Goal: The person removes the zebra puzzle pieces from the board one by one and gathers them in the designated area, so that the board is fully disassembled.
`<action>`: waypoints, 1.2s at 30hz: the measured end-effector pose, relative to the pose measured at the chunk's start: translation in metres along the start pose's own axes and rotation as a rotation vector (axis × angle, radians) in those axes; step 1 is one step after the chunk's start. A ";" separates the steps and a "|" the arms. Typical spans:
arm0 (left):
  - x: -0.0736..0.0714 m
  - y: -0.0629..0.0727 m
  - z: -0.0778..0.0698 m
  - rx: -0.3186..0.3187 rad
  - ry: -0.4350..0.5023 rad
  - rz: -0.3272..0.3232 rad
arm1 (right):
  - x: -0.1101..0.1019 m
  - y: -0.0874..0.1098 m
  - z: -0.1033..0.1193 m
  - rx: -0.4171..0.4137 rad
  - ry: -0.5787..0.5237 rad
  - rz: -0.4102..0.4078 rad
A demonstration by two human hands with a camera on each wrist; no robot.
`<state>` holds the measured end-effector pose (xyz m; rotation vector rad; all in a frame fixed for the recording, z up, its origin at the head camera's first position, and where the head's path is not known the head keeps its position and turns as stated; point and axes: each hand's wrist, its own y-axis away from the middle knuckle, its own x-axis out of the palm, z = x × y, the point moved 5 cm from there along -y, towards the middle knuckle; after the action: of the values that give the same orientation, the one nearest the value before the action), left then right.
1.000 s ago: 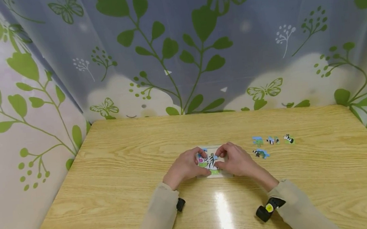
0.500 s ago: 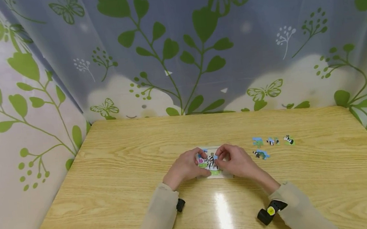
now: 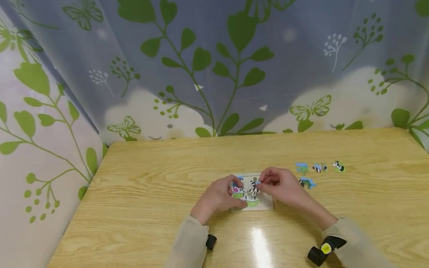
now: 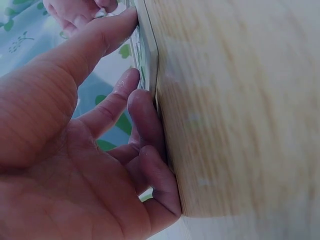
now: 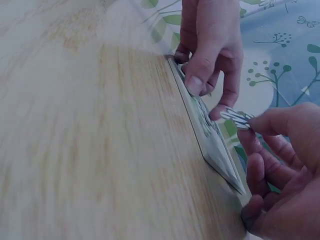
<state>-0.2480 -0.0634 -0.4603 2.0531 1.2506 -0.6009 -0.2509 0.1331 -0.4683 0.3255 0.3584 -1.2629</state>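
A shallow puzzle board (image 3: 266, 203) lies on the table with zebra-picture pieces (image 3: 237, 191) fitted at its left. My left hand (image 3: 217, 196) holds the board's left side, its thumb and index fingertip pressing on the picture. In the left wrist view, the other fingers curl beside the board's edge (image 4: 151, 75). Between thumb and fingertips my right hand (image 3: 284, 186) pinches a striped puzzle piece (image 5: 236, 118) with some blue on it. That piece is tilted and raised above the board in the right wrist view. Part of the picture is hidden behind the left fingers.
Several loose puzzle pieces lie right of the board, among them a blue-green piece (image 3: 302, 168), a black-and-white animal piece (image 3: 338, 166) and one near the right hand (image 3: 307, 183). A leaf-patterned curtain (image 3: 207, 57) hangs behind the wooden table (image 3: 145, 179).
The right hand has drawn slightly right, lifting the striped puzzle piece off the board, where it lay lower before. The left hand stays on the board. The head view has shifted slightly.
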 end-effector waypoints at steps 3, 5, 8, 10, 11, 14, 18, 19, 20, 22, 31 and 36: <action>0.000 0.001 0.002 0.013 0.015 -0.002 | -0.009 0.005 -0.001 -0.015 -0.005 -0.002; 0.000 0.001 0.003 0.029 0.030 0.000 | -0.016 0.008 -0.001 -0.022 0.007 -0.006; -0.001 0.001 0.006 0.050 0.045 0.016 | -0.028 0.014 -0.002 -0.023 0.033 -0.023; -0.001 0.001 0.007 0.068 0.048 0.030 | -0.036 0.019 -0.005 -0.026 0.045 -0.034; -0.002 0.001 0.007 0.077 0.048 0.036 | -0.040 0.021 -0.007 -0.027 0.046 -0.040; -0.003 0.001 0.006 0.100 0.038 0.047 | -0.051 0.028 -0.011 -0.035 0.040 -0.048; -0.005 0.001 0.007 0.115 0.020 0.036 | -0.065 0.036 -0.015 -0.030 0.043 -0.063; -0.005 0.001 0.008 0.115 0.017 0.031 | -0.068 0.038 -0.016 -0.031 0.050 -0.070; -0.005 0.001 0.008 0.115 0.014 0.027 | -0.072 0.039 -0.018 -0.027 0.057 -0.077; -0.006 0.001 0.009 0.114 0.011 0.020 | -0.079 0.042 -0.022 -0.019 0.072 -0.092; -0.009 0.005 0.008 0.110 0.014 0.012 | -0.105 0.058 -0.037 0.012 0.139 -0.127; -0.009 0.006 0.009 0.098 0.012 0.013 | -0.117 0.065 -0.043 0.011 0.180 -0.131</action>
<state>-0.2470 -0.0769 -0.4587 2.1463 1.2353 -0.6560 -0.2230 0.2702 -0.4535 0.4326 0.5337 -1.3676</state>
